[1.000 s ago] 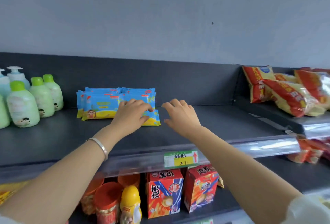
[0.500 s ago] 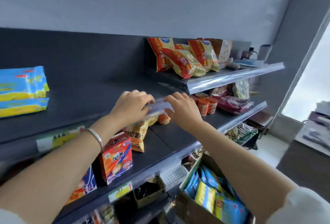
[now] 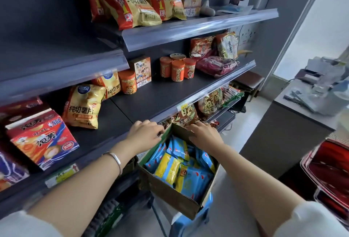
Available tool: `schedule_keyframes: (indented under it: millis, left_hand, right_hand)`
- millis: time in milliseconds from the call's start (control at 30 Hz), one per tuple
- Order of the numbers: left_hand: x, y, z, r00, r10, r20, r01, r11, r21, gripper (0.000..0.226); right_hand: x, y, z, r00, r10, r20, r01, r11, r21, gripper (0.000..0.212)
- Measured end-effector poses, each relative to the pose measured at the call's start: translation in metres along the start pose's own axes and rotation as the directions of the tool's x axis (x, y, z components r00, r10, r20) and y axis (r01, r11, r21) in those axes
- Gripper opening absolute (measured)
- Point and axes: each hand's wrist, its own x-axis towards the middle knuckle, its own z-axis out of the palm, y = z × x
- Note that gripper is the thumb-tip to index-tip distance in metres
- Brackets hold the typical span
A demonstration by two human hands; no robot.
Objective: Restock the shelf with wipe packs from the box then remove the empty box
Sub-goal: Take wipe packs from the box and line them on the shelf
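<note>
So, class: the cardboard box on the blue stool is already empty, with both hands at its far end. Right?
No: the head view shows the cardboard box holds many blue and yellow wipe packs. It does sit on the blue stool, with the left hand and right hand at its far end.

Grey wall [image 3: 273,34], pale floor [image 3: 236,212], dark counter [image 3: 273,134]

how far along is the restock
Done: cannot say, the wipe shelf is out of view. In hand: the left hand and right hand are at the far rim of the box; neither holds a pack. Left: plenty, the box is still full of wipe packs, so shelving them and removing the box both remain.
</note>
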Motion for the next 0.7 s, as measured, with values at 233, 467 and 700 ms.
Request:
schedule_keyframes:
  millis: [233,467,700]
  left_hand:
    - [0.024,-0.004,0.052,0.982,-0.056,0.181,0.063,0.997,-0.036,0.031]
    - [0.074,-0.026,0.093,0.949,-0.072,0.307,0.154,0.955,-0.252,0.034]
    - [0.112,-0.03,0.143,0.909,-0.122,0.399,0.264,0.908,-0.324,0.032]
  right_hand:
    - [0.014,0.021,0.054,0.98,0.028,0.198,-0.03,1.0,0.007,0.029]
    - [0.059,0.024,0.082,0.945,0.007,0.327,0.02,0.996,-0.081,0.037]
    - [0.117,0.025,0.118,0.897,-0.102,0.431,0.187,0.969,-0.162,0.052]
